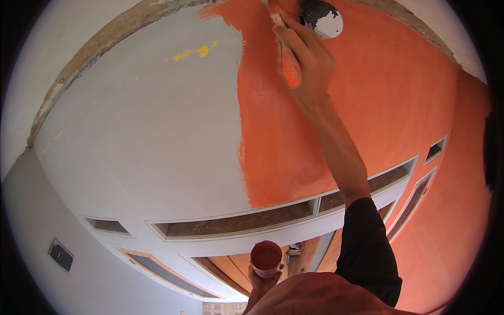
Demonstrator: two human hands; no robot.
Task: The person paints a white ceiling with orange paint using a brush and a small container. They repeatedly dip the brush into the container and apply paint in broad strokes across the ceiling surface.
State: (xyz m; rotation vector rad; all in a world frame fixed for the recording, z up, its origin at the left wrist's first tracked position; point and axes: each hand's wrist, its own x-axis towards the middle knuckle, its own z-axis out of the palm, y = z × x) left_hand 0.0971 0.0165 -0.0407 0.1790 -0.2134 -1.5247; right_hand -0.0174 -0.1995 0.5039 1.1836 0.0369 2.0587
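Note:
Raised high against the wall, my right hand [310, 60] grips a paintbrush [291, 68] by its handle, which is smeared with orange paint. The brush's upper end meets the orange area near the top edge of the picture; its bristles are hard to make out. My left hand [264, 283] is wrapped round a small cup [266, 257] of reddish-orange paint, held low in front of me. Fresh-looking orange paint [278, 142] covers the wall's right part, with a ragged left border. To its left the wall [157, 131] is pale grey.
Beside my right hand is a round white fixture [328, 23] with dark patches. Yellow marks [202, 51] dot the grey wall. A long recessed vent opening [241, 220] runs below, above a wooden door frame [236, 268]. A small dark plaque [61, 255] hangs on the left wall.

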